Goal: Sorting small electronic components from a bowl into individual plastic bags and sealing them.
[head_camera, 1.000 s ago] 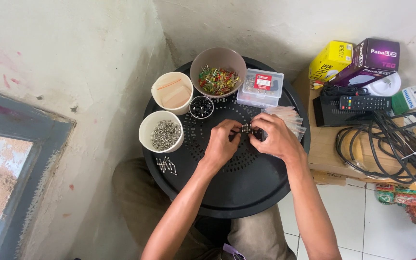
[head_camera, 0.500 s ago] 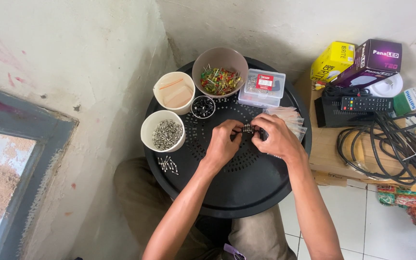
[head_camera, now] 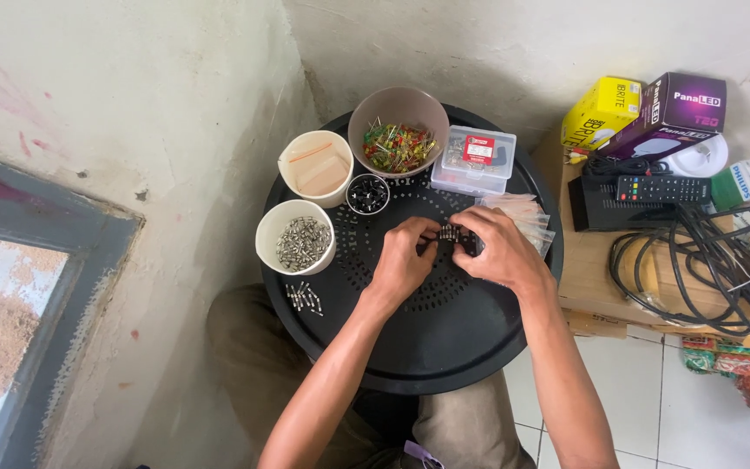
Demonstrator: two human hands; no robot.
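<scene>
Both hands meet over the middle of a round black perforated tray. My left hand and my right hand pinch a small black holder with silvery parts between their fingertips, just above the tray. A few loose glass fuses lie on the tray to the left. A white cup of silvery fuses stands left of my left hand. A small black cup sits just beyond the hands.
On the tray's far side stand a cup of flat strips, a bowl of coloured LEDs, a clear plastic box and clear bags. To the right are boxes, a remote and black cables. A wall rises on the left.
The hands have stayed together over the tray's middle, with only slight finger movement on the small holder. Nothing else on the tray has moved.
</scene>
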